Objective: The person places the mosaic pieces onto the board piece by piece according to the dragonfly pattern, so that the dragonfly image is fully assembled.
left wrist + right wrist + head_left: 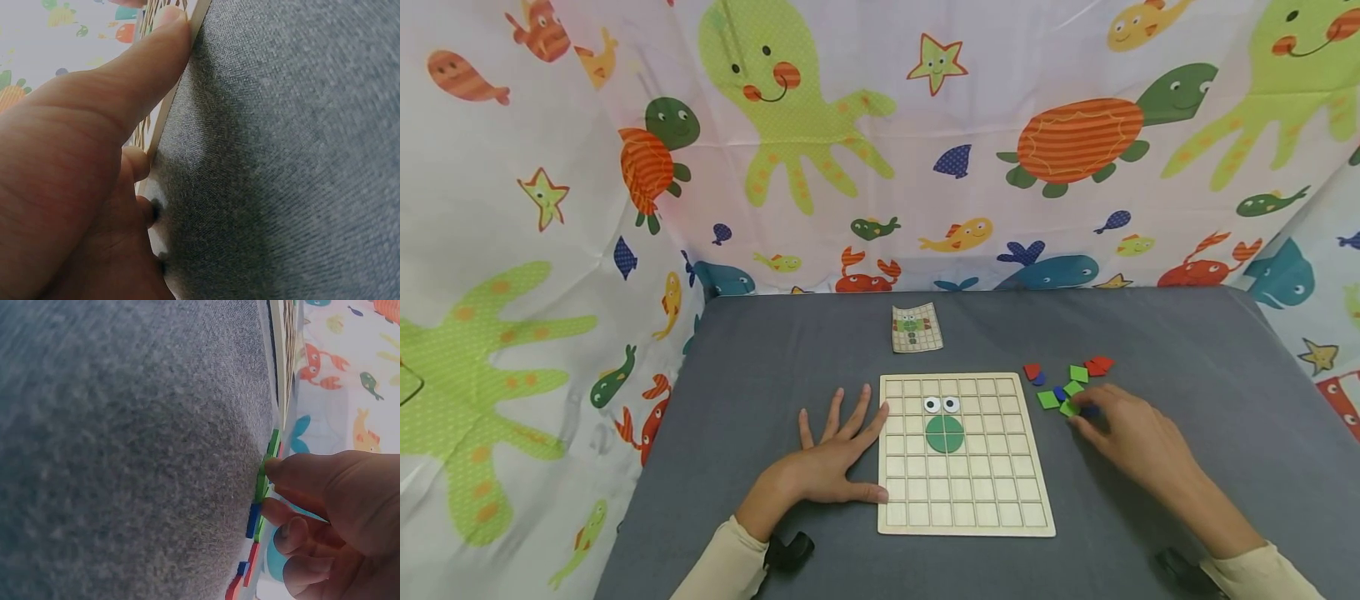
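A square wooden grid board (992, 492) lies on the grey table, bearing two googly eyes (942, 404) above a green circle (944, 434) made of quarter pieces. My left hand (827, 467) is spread flat at the board's left side, its thumb and index fingertip touching the edge; in the left wrist view the thumb (150, 56) rests on the rim. Right of the board, my right hand (1123, 425) reaches into loose coloured pieces, thumb and index finger at a green square piece (1069, 408). The right wrist view shows those fingertips against a green piece (261, 481).
A small pattern card (917, 328) lies behind the board, showing a figure on a grid. Around the right hand are more green pieces (1078, 373), red pieces (1100, 365) and blue pieces (1060, 392). A sea-animal curtain (880, 150) hangs along the table's back and sides.
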The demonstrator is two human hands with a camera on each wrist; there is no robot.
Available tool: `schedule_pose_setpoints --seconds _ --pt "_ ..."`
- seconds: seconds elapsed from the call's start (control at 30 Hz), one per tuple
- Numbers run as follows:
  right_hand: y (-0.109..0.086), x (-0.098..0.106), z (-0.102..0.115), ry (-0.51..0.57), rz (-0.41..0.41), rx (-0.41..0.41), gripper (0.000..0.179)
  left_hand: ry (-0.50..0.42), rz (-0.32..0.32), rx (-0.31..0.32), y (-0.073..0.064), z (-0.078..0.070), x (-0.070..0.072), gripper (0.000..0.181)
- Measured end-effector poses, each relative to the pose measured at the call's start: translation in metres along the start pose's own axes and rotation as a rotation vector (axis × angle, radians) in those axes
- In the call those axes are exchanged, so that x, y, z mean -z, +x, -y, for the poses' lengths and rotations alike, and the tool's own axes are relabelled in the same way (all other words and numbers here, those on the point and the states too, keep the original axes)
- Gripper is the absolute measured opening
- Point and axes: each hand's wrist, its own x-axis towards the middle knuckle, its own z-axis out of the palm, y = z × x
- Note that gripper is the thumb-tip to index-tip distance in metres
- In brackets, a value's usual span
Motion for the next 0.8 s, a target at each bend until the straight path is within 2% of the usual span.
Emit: schedule_pose_setpoints --seconds 0.17,0.4,0.57,0.8 --pt "0.002 -0.003 0.001 0.019 -0.027 0.026 0.028 -0.003 0.0 -0.001 0.0 0.0 0.0 0.117" --pt "0.003 -0.006 0.002 0.047 -0.007 0.001 0.033 -0.008 0.007 -0.003 0.0 0.001 -0.001 0.117" --pt "0.002 -0.001 0.004 0.049 -0.002 0.004 0.035 -0.012 0.008 -0.01 0.001 0.002 -0.002 0.116" --pt "0.006 0.008 0.026 0.063 -0.011 0.078 0.033 -0.037 -0.008 -0.041 0.004 0.008 -0.006 0.118"
